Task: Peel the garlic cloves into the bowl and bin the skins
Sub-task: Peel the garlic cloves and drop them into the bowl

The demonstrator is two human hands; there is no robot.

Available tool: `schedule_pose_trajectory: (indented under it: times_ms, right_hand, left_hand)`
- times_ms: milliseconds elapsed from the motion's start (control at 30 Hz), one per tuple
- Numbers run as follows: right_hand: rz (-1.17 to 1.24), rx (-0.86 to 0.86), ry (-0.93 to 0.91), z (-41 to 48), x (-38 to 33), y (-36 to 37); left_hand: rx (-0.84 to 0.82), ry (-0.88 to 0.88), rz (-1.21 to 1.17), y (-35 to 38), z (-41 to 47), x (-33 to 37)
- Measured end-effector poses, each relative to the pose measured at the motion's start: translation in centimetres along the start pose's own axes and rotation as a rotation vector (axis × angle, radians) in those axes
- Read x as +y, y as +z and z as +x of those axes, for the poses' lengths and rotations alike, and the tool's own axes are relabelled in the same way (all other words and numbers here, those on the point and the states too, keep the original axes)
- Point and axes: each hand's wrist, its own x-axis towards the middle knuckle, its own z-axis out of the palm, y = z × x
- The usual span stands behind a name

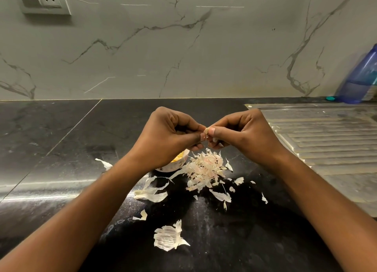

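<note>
1. Loose skins (169, 238) are left scattered on the tabletop (61, 149); no bin is seen.
2. A skin pile (206, 169) lies just beside the bowl (173, 166), which is partly filled with peeled cloves (179, 156).
3. One garlic clove (207, 131) is pinched between the left grip (169, 135) and right grip (244, 133), fingers curled. Peeling is judged well along, binning not begun.

Head-worn wide view, facing forward and down, close over countertop (61, 141)
</note>
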Motion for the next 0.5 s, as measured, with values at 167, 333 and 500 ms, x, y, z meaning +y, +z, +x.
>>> schedule_pose_trajectory:
  times_ms: [167, 333, 500]
  right_hand:
    - [-0.003, -0.010, 0.007, 0.02, 0.32, -0.05]
    - [0.000, -0.019, 0.001, 0.03, 0.42, -0.03]
    - [0.006, -0.030, -0.026, -0.08, 0.28, 0.13]
  left_hand:
    - [0.007, -0.017, -0.008, 0.15, -0.03, -0.09]
    - [0.024, -0.062, -0.058, 0.19, -0.01, 0.04]
    - [0.032, -0.113, -0.126, 0.07, 0.00, 0.16]
